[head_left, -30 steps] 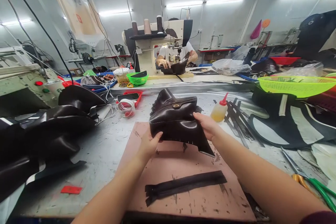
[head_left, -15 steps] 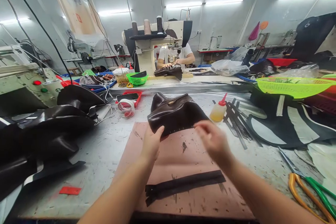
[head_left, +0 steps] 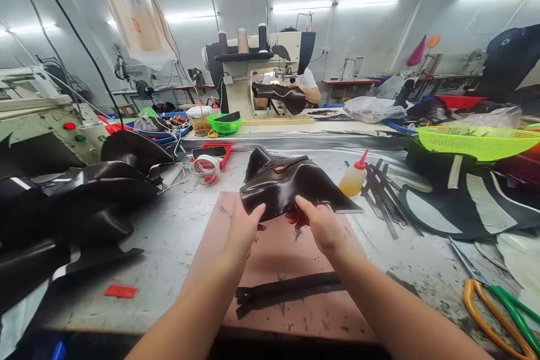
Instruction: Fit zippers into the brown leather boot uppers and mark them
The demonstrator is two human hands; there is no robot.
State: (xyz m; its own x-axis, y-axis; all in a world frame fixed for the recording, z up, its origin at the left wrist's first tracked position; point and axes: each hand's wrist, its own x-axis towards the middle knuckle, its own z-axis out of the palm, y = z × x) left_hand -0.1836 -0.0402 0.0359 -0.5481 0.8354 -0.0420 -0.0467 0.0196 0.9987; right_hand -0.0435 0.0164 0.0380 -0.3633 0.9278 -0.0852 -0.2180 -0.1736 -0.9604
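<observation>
A glossy dark brown leather boot upper [head_left: 291, 183] with a small gold-coloured fitting lies slanted over the far part of a pinkish board [head_left: 261, 261]. My left hand [head_left: 244, 230] pinches its near edge at the left, thumb on top and fingers underneath. Further right along the same edge, my right hand [head_left: 318, 225] grips it the same way, the fingertips partly under the leather. Below both hands a black zipper [head_left: 291, 288] lies across the board, its right part covered by my right forearm.
Glue bottle [head_left: 353, 177] and dark strips [head_left: 382, 197] lie at right, scissors [head_left: 485, 287] nearer. Leather pieces [head_left: 84, 197] are heaped at left beside a red tag [head_left: 121, 291]. Across the bench a co-worker [head_left: 311, 87] sits behind a sewing machine [head_left: 236, 87]. A yellow-green basket [head_left: 476, 143] stands far right.
My right hand has moved left along the boot upper's near edge and now grips it. The upper's right end is spread out further. The co-worker's leather piece has been raised at the machine.
</observation>
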